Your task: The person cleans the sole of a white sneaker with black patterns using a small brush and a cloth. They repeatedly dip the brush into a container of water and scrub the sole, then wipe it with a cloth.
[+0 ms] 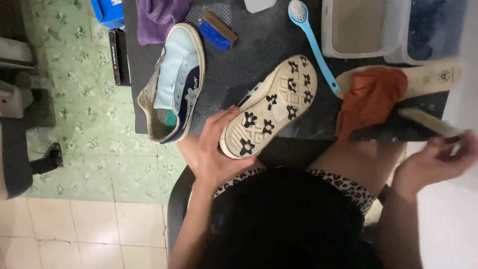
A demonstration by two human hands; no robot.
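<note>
We hold the shoe (269,107) sole-up at the counter's (239,60) six o'clock edge, left hand (219,149) wrapped round its heel. Our right hand (438,159), at three o'clock, grips a brush (408,127); scrubbing the sole seems next, calling for steady bracing.

Dim indoor light, soft and even — shadows are faint and hug the things on the dark table (249,50). The right hand (438,159) and its brush (423,124) are smeared by motion blur. The far right edge washes out pale — the whole picture looks soft and slightly grainy.
</note>
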